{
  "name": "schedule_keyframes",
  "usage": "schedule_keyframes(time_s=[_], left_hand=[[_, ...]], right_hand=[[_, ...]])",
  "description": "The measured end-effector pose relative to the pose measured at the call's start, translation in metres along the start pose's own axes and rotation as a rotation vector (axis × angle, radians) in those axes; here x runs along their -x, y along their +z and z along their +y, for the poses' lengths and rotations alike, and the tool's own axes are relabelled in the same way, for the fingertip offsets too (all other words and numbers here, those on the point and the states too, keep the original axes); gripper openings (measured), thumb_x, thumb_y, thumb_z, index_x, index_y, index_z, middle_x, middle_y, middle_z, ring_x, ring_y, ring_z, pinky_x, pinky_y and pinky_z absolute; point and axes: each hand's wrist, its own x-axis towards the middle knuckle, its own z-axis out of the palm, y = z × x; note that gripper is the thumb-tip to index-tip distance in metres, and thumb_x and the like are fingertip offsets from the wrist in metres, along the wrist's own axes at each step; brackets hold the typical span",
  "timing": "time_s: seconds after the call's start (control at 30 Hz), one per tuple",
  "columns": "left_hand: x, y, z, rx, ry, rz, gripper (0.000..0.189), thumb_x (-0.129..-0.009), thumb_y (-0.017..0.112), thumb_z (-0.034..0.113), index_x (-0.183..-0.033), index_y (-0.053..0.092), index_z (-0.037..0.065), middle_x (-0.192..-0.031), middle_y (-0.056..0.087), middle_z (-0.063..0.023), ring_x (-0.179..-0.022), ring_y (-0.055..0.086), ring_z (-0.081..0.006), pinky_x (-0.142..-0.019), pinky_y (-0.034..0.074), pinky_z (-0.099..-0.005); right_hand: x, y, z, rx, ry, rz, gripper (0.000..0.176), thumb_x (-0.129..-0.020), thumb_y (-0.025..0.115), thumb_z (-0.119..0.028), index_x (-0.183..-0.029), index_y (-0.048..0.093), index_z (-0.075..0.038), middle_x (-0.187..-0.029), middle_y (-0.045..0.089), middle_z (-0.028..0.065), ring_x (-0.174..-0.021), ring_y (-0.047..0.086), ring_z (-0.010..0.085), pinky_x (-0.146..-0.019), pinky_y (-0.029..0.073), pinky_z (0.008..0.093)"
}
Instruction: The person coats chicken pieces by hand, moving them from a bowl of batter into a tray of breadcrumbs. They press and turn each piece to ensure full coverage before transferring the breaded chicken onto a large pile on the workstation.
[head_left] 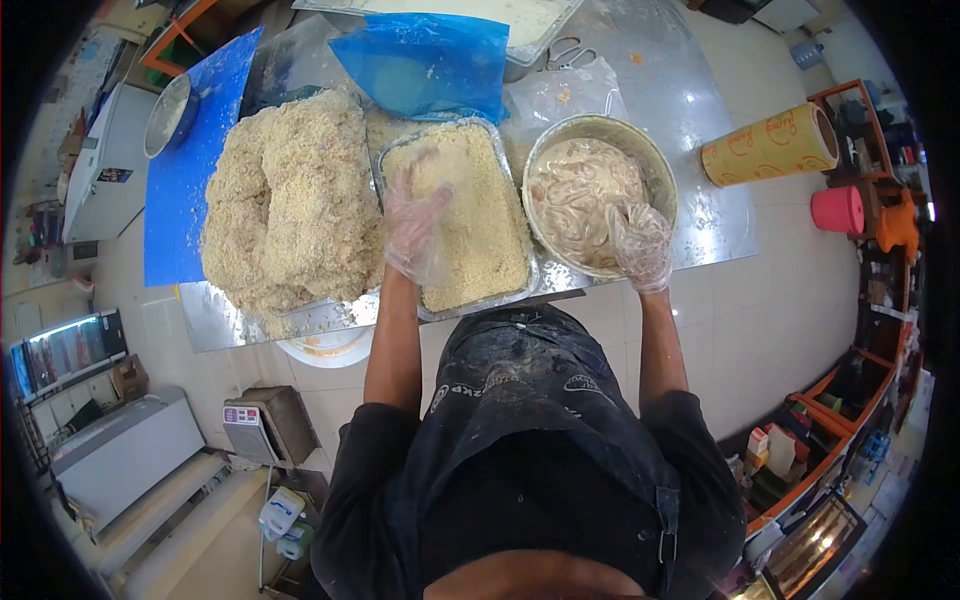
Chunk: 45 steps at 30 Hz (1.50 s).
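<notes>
My left hand (418, 220), in a clear plastic glove, is over the left part of a metal tray of pale crumbs (480, 235), its fingers apart and slightly blurred. My right hand (641, 240), gloved too, reaches over the near right rim of a round metal bowl (665, 185). Its fingers curl down at the wet, batter-coated pieces (580, 190) in the bowl; what they hold, if anything, is hidden. Left of the tray rises a large pile of crumb-coated pieces (320, 190).
Behind the tray lies a blue plastic bag (430, 65), with scissors (570, 55) and a white-filled tray (530, 25) near it. A roll of film (770, 145) is at the right table edge. A small metal bowl (171, 115) sits at the far left on a blue sheet (170, 220).
</notes>
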Motion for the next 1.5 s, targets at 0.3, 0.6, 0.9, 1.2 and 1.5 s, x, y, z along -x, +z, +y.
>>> schedule_keyframes(time_s=[0.3,0.6,0.9,1.2,1.5], left_hand=[[-0.016,-0.007,-0.053,-1.665,0.542,-0.333,0.072,-0.085,0.060,0.032,-0.147,0.036,0.004,-0.137,0.053,-0.0171,-0.130,0.048,-0.0305,-0.115,0.029,-0.0425],[-0.036,-0.022,0.033,-1.129,0.195,-0.447,0.063,-0.082,0.064,0.026,-0.141,0.047,0.009,-0.112,0.068,-0.0126,-0.091,0.067,-0.0230,-0.080,0.056,-0.0324],[-0.023,-0.010,0.077,-1.432,-0.011,-0.257,0.072,-0.083,0.066,0.035,-0.143,0.042,0.002,-0.118,0.063,-0.0192,-0.097,0.064,-0.0287,-0.087,0.054,-0.0354],[0.075,0.024,-0.050,-1.597,-0.055,-0.455,0.072,-0.084,0.062,0.045,-0.142,0.044,0.006,-0.137,0.050,-0.0250,-0.134,0.042,-0.0365,-0.113,0.032,-0.0389],[0.037,-0.008,-0.071,-1.416,0.461,-0.060,0.026,-0.085,0.062,0.023,-0.108,0.063,0.011,-0.104,0.064,-0.0141,-0.093,0.064,-0.0295,-0.076,0.056,-0.0391]], right_hand=[[-0.004,-0.003,-0.004,0.016,0.029,-0.031,0.022,-0.079,0.064,-0.006,-0.100,0.069,-0.006,-0.094,0.067,0.0107,-0.086,0.064,0.0288,-0.074,0.052,0.0405],[0.002,0.003,0.001,0.075,-0.020,0.001,0.017,-0.081,0.065,-0.007,-0.097,0.069,-0.006,-0.092,0.066,0.0112,-0.082,0.063,0.0291,-0.071,0.051,0.0417],[-0.003,0.001,0.001,0.081,-0.054,-0.006,0.018,-0.079,0.065,-0.006,-0.097,0.069,-0.005,-0.092,0.066,0.0104,-0.081,0.063,0.0287,-0.069,0.051,0.0419],[-0.003,0.004,-0.006,-0.127,0.208,-0.033,0.016,-0.079,0.065,-0.004,-0.094,0.069,-0.005,-0.092,0.066,0.0110,-0.082,0.063,0.0290,-0.069,0.051,0.0416],[0.010,0.012,0.007,-0.145,0.094,0.023,0.018,-0.082,0.064,-0.005,-0.099,0.070,-0.005,-0.095,0.067,0.0118,-0.088,0.064,0.0309,-0.076,0.051,0.0412]])
